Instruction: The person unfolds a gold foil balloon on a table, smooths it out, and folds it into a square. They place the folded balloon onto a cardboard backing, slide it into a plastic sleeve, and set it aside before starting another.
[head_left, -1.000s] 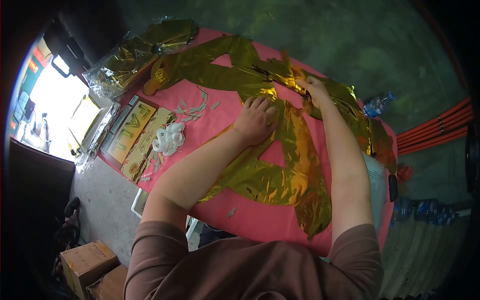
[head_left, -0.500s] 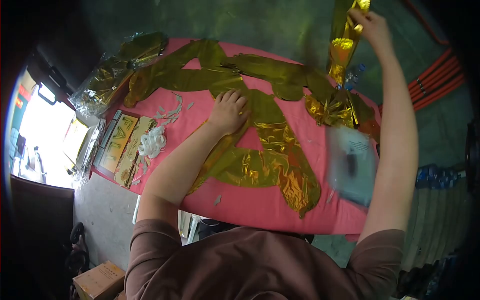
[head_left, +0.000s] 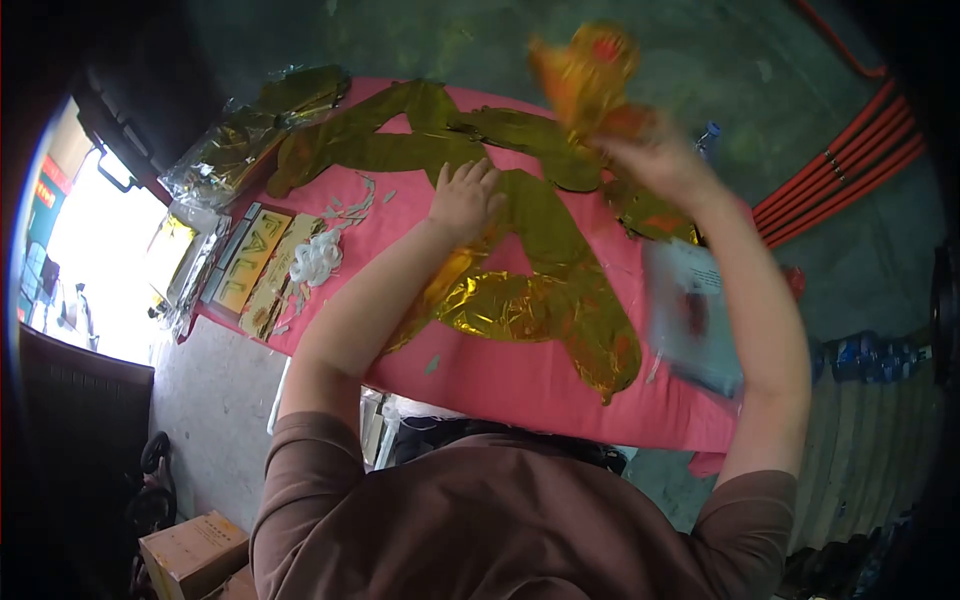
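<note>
My left hand [head_left: 467,203] lies spread on a large gold foil letter shape [head_left: 550,240], which is flat on the pink cloth of the table [head_left: 480,385]. Up at the table's far edge, my right hand [head_left: 655,160] is closed on a crumpled gold foil piece [head_left: 597,75], raised and blurred by motion. More flat gold foil [head_left: 400,150] stretches along the far side of the cloth. Beneath my right forearm is a clear plastic bag [head_left: 690,300]. A bundle of white ribbon [head_left: 315,258] sits left of my left hand.
At the left edge are clear packets of gold foil [head_left: 225,160] and a printed card [head_left: 250,262]. Small paper scraps are on the cloth. Red pipes [head_left: 835,165] run along the right; bottles [head_left: 870,355] lie beyond the table. A cardboard box [head_left: 195,553] is at the lower left.
My right hand has moved left and down, swinging the gold foil piece leftward over the far edge. My left hand stays on the flat foil. The view has shifted slightly.
</note>
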